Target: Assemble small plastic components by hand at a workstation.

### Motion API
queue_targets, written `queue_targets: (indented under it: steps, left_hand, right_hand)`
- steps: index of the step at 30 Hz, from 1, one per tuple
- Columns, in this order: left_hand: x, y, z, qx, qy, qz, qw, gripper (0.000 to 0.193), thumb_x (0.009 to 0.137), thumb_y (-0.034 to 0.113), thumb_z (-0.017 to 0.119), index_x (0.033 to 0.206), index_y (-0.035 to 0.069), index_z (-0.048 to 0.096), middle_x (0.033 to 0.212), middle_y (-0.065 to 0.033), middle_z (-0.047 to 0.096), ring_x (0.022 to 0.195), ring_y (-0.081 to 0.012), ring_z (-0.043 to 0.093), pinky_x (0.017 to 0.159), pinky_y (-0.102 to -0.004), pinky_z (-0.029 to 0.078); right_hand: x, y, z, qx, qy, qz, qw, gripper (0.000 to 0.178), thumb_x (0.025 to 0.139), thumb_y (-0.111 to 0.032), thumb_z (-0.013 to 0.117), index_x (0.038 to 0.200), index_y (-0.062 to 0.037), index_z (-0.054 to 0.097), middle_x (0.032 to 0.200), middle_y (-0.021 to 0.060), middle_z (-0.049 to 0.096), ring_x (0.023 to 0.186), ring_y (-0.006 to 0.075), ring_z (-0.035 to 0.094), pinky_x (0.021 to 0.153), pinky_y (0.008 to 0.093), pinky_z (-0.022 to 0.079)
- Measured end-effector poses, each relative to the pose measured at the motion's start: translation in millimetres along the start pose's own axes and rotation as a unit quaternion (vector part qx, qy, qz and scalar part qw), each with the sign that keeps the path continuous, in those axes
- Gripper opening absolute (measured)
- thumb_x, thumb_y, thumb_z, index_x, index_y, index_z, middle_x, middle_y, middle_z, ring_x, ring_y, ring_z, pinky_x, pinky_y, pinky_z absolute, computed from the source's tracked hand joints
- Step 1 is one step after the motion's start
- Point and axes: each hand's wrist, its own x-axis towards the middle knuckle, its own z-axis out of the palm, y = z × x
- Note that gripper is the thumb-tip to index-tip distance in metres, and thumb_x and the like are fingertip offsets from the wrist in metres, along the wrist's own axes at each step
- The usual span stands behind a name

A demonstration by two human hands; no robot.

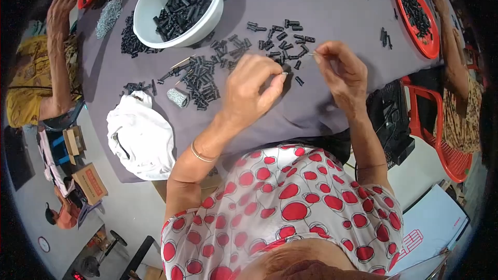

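Note:
Over the middle of the table, my left hand [255,87] is closed, with thumb and forefinger pinching a small ribbed metal piece [285,73] that looks like a spring. To its right, my right hand [343,75] pinches a thin, light-coloured pin-like piece [310,54] between thumb and fingertip. Several loose black plastic parts [283,45] lie just beyond and between the hands. A denser pile of longer black parts [201,82] sits to the left of my left hand, beside a small grey speckled cylinder [178,97].
A white basin [141,25] of black parts stands at the far left, near a heap of small grey pieces [109,16]. White cloth [139,134] lies at the near left edge. A red tray [426,47] holds black parts at right. Other people's arms [61,65] rest at both sides.

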Motion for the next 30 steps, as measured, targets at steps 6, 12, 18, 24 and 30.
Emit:
queue_targets:
  steps: [6, 12, 18, 24, 30]
  left_hand:
    - [0, 1, 4, 0.104, -0.063, 0.061, 0.991, 0.014, 0.065, 0.002, 0.07, 0.076, 0.004, 0.062, 0.075, -0.0059, 0.057, 0.071, -0.024, 0.052, 0.062, -0.0333, 0.044]
    - [2, 4, 7, 0.121, -0.074, 0.071, 0.987, 0.014, 0.067, 0.005, 0.072, 0.078, 0.005, 0.064, 0.078, -0.0065, 0.056, 0.074, -0.0248, 0.052, 0.064, -0.0338, 0.044]
    - [-7, 4, 6, 0.125, -0.062, 0.055, 0.989, 0.017, 0.064, 0.001, 0.072, 0.079, 0.005, 0.063, 0.08, -0.007, 0.057, 0.076, -0.0261, 0.053, 0.067, -0.035, 0.044]
    - [-6, 8, 6, 0.12, -0.058, 0.057, 0.989, 0.019, 0.063, 0.0, 0.072, 0.079, 0.006, 0.063, 0.079, -0.0062, 0.057, 0.075, -0.0254, 0.052, 0.066, -0.0341, 0.043]
    - [-2, 9, 6, 0.118, -0.065, 0.046, 0.99, 0.019, 0.064, 0.0, 0.072, 0.079, 0.005, 0.063, 0.079, -0.0059, 0.057, 0.075, -0.0251, 0.052, 0.066, -0.0346, 0.042]
  right_hand:
    - [2, 2, -14, -0.149, 0.005, -0.051, 0.988, 0.015, 0.075, 0.005, 0.063, 0.087, -0.004, 0.059, 0.077, 0.008, 0.059, 0.068, 0.0196, 0.058, 0.063, 0.0273, 0.047]
    - [7, 2, -18, -0.182, -0.02, -0.107, 0.977, 0.015, 0.073, 0.007, 0.062, 0.084, -0.0034, 0.058, 0.077, 0.0082, 0.057, 0.069, 0.0246, 0.056, 0.06, 0.0331, 0.046]
    - [30, 22, -31, -0.188, -0.009, -0.193, 0.963, 0.025, 0.074, 0.007, 0.06, 0.096, -0.0035, 0.057, 0.089, 0.0131, 0.06, 0.079, 0.0302, 0.058, 0.074, 0.0371, 0.046]
    - [79, 53, -54, -0.377, 0.044, -0.111, 0.918, 0.042, 0.081, -0.018, 0.06, 0.117, -0.0016, 0.049, 0.121, 0.0191, 0.051, 0.11, 0.0343, 0.048, 0.09, 0.0434, 0.039]
    - [133, 84, -68, -0.575, 0.108, -0.101, 0.805, 0.049, 0.083, -0.028, 0.06, 0.12, 0.0015, 0.047, 0.128, 0.0209, 0.047, 0.117, 0.0316, 0.045, 0.094, 0.0452, 0.035]
